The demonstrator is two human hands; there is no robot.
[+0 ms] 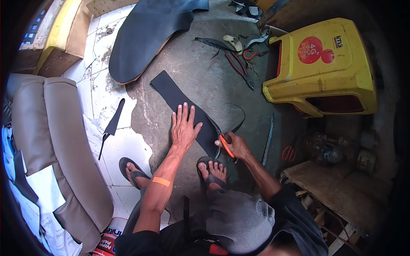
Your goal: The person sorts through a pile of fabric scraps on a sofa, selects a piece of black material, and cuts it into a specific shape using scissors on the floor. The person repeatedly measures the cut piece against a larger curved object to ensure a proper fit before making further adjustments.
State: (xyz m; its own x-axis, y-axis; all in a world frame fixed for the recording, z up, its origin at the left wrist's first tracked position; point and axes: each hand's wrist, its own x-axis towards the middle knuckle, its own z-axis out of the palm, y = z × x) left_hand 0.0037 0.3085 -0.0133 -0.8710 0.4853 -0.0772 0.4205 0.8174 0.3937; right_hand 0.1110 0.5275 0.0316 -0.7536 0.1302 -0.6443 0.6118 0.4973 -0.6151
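A long strip of black sheet material (165, 87), perhaps leather or rubber, lies slantwise on the floor. My left hand (183, 128) rests flat on its middle with the fingers stretched out. My right hand (237, 146) grips orange-handled scissors (225, 145), whose dark blades lie along the strip's right edge. A thin curled black offcut (240, 121) lies just beyond the right hand. My sandalled foot (213, 173) is at the strip's lower end; whether it presses on the strip I cannot tell.
Pliers (241, 72) and other tools lie among scraps ahead, near a yellow plastic stool (324, 68) on the right. A large black sheet (145, 38) stretches across the far left. A brown padded cushion (64, 149) stands at left, and a black tapered piece (114, 119) lies on white tiles.
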